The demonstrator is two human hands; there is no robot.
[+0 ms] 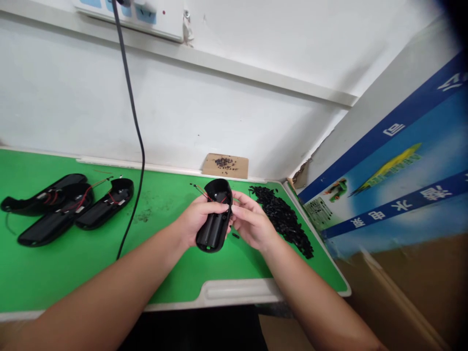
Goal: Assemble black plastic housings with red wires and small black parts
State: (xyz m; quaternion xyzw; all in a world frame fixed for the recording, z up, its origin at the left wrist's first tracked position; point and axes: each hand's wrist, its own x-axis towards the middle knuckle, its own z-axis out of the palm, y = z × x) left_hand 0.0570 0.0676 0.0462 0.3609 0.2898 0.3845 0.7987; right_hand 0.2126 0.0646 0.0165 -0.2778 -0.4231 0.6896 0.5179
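Above the green table, my left hand (195, 219) is closed around a black plastic housing (213, 229), its thumb lying across the inside. Thin red wires stick out near the housing's rounded upper end, and tube-like shapes run along its lower half. On the other side, my right hand (252, 222) pinches at the housing's right edge with thumb and fingertips. Whether a small part sits between those fingertips is too small to tell. A small black piece (235, 235) lies on the table just below my right hand.
Several similar black housings (104, 207) with red wires lie at the left. A heap of small black parts (283, 217) spreads at the right. Small dark bits rest on a cardboard piece (208, 168) by the wall. A black cable (133, 112) hangs down; a printed box (395, 161) stands right.
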